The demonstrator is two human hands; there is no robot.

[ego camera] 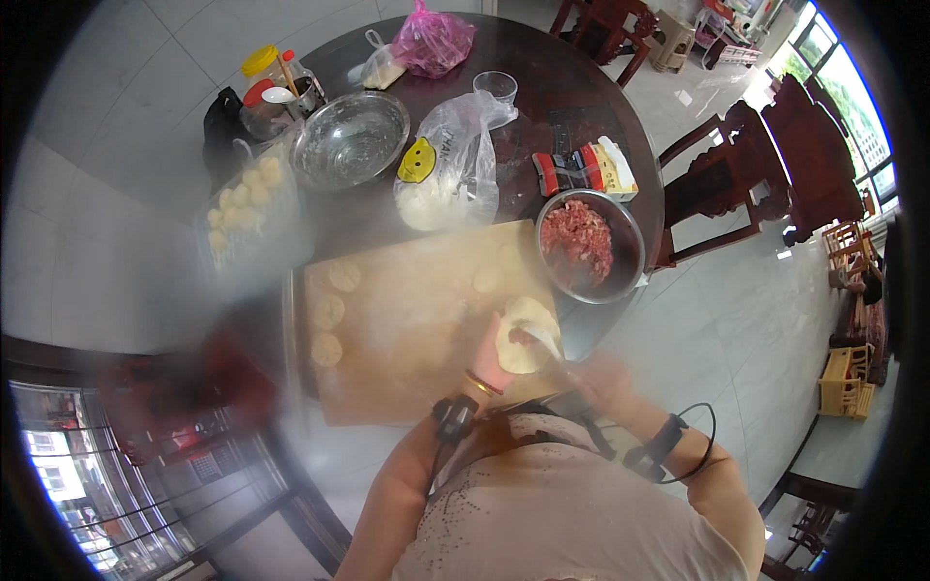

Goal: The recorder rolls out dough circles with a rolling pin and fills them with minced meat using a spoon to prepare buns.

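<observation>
My left hand holds a round, flat dough wrapper on its palm, above the right part of a wooden board. My right hand, blurred, grips a white spoon whose bowl touches the wrapper's middle. A little reddish minced meat lies there under the spoon. Just beyond the hands stands a metal bowl of raw minced meat. Several dough rounds lie along the board's left side, with fainter ones at its far right.
Behind the board sit a clear plastic bag of white stuff, an empty-looking metal basin, and a tissue pack. Pale dough balls fill part of a plastic-covered container at left. Jars and a pink bag stand farther back. A carved chair is at right.
</observation>
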